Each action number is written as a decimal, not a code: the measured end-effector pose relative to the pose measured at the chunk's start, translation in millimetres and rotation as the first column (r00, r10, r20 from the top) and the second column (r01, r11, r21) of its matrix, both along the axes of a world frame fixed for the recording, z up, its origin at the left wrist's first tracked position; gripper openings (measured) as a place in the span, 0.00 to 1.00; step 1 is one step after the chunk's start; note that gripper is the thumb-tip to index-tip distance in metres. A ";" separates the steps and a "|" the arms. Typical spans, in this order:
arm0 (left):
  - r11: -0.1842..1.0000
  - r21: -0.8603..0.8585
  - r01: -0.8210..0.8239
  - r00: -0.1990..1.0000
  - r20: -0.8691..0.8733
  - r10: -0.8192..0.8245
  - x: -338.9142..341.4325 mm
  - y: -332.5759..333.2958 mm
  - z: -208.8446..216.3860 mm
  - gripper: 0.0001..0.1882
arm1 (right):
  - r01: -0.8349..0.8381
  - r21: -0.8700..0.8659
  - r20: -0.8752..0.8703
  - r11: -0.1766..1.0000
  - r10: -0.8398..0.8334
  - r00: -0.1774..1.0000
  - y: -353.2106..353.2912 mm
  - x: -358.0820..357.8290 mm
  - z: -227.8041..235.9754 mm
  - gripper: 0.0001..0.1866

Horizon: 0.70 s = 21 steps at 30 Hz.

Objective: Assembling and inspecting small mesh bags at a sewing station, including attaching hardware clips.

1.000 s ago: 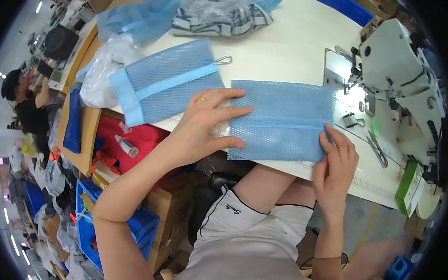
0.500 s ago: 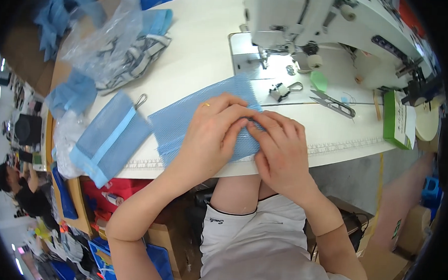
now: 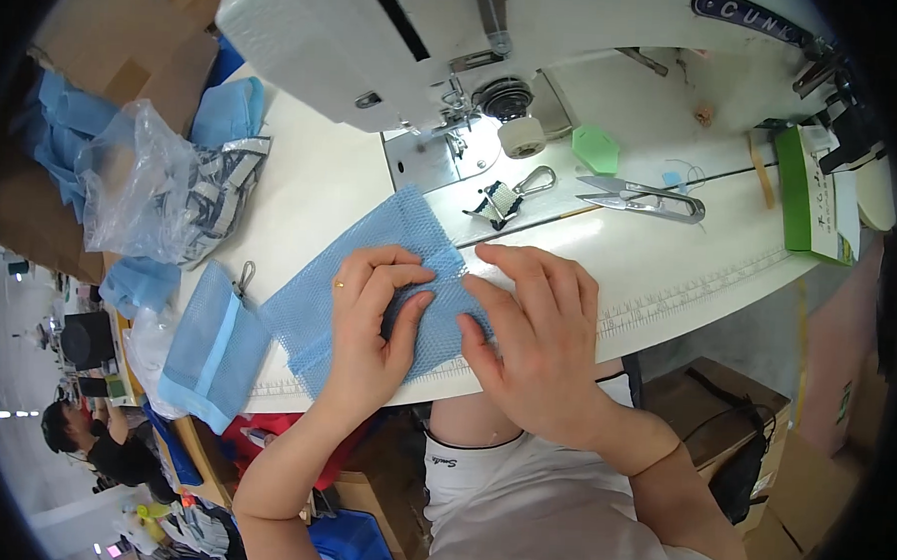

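Observation:
A piece of blue mesh fabric (image 3: 411, 228) lies on the white sewing table (image 3: 307, 189), below the sewing machine's needle area. Resting on its middle is my left hand (image 3: 374, 327), fingers bent, with a gap between thumb and forefinger. At the fabric's right edge, my right hand (image 3: 541, 349) is spread, its fingertips close to the mesh or touching it. Left of the fabric lies a blue mesh pouch (image 3: 215, 345) with a pale blue strip and a metal clip (image 3: 245, 276). Just beyond the right hand sits a short striped webbing piece with a carabiner (image 3: 502, 200).
The white sewing machine (image 3: 329, 45) stands at the back. Thread snips (image 3: 644, 200), a green hexagonal piece (image 3: 595, 149) and a green box (image 3: 810, 196) lie to the right. A plastic bag with striped webbing (image 3: 172, 188) is at the left. A person in black (image 3: 111, 445) sits farther off.
My hands were close together on the mesh with fingertips nearly meeting; now they are apart. The view has shifted, bringing the machine closer.

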<state>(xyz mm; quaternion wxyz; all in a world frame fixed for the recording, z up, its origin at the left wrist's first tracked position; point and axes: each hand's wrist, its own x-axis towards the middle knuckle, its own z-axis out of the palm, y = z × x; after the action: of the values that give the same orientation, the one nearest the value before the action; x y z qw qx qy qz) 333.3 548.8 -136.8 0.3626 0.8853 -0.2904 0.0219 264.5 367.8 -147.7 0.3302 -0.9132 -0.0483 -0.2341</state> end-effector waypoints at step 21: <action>0.999 0.037 0.021 0.995 0.093 -0.025 0.0 -3.0 -1.1 0.19 | -0.258 0.009 0.136 0.966 0.255 0.957 -6.8 -2.0 -7.8 0.12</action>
<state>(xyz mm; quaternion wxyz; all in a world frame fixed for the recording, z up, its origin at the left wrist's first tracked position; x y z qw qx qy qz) 333.3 545.8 -137.9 0.3327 0.8863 -0.3176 0.0536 262.5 361.0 -155.5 0.3661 -0.8769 -0.1850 -0.2506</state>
